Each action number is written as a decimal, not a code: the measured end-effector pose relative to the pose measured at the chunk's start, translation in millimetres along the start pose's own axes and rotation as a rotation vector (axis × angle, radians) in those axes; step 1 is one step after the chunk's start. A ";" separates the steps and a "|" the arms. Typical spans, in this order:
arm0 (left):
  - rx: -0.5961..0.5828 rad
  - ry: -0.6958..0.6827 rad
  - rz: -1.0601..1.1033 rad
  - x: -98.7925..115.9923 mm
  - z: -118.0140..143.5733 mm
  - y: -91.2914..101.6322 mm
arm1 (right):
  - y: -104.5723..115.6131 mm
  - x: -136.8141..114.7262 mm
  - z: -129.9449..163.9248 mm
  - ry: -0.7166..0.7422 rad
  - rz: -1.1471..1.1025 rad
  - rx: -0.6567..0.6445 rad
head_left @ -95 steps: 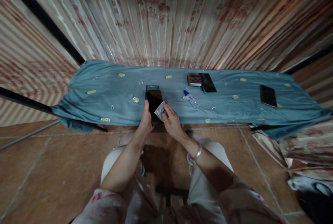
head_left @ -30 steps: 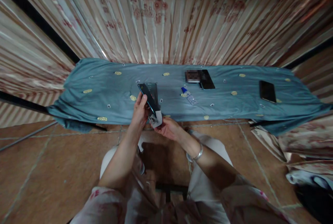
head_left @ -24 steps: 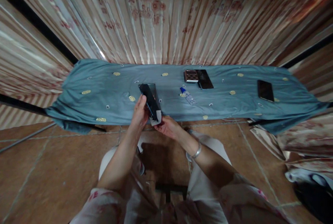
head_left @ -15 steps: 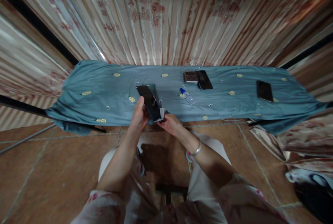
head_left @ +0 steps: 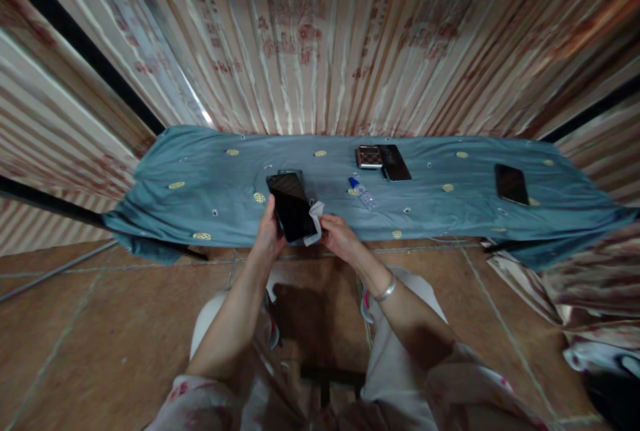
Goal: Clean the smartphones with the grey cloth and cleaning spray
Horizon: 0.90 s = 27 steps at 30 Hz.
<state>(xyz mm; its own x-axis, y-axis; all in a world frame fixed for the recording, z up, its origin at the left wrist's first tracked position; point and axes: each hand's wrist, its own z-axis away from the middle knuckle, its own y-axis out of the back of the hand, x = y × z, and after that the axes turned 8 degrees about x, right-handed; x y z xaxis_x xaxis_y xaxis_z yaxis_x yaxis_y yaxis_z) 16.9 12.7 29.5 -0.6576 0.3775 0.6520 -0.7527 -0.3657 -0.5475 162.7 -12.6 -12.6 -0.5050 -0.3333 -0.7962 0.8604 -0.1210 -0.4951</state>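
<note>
I've got the L grip (head_left: 269, 234) clamped on the phone (head_left: 293, 207) by its left long edge, thumb alongside, fingers mostly hidden underneath. Phone's between both grips, dark face up, over the near edge of the tabletop (head_left: 225, 217); can't tell how much clearance. R grip (head_left: 340, 236) is pinching a wipe (head_left: 315, 221), which touches the phone's lower right edge.

Handling, my guess: phone's lightish, stiff, slick on the glass, prob. fragile at the corners. Best hold = long edges, thumb off the face, w/ light support below. Wipe looks thin, limp, weighs next to nothing; a fingertip pinch is OK.

Just beyond the phone, ahead of L grip, a flat dark slab (head_left: 291, 171) pokes out, partly covered; can't ID it. Ahead & a bit right of R grip: bottle (head_left: 364, 194), blue cap; past it, checkered box (head_left: 369, 157) touching a tablet (head_left: 396, 163). Well off to R grip's right, another device (head_left: 511, 184).
</note>
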 end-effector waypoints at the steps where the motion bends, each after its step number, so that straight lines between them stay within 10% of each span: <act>1: 0.006 0.005 0.000 1.1 2.1 -0.8 | 0.6 -2.2 0.3 -0.013 -0.010 -0.003; 18: -0.067 -0.029 -0.082 -16.0 9.4 7.9 | 3.7 -19.5 -1.6 -0.038 -0.048 -0.014; 27: -0.059 -0.294 -0.196 -25.1 -0.5 13.9 | -0.6 -3.8 -11.9 0.102 0.044 0.106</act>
<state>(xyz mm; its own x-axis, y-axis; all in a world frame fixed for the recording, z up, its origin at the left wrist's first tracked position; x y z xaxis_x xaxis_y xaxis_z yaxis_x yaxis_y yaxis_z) 22.9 -1.4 5.2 -0.4695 0.1711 0.8662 -0.8699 -0.2574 -0.4207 163.3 -0.1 -13.4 -0.4666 -0.2440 -0.8501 0.8814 -0.2081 -0.4240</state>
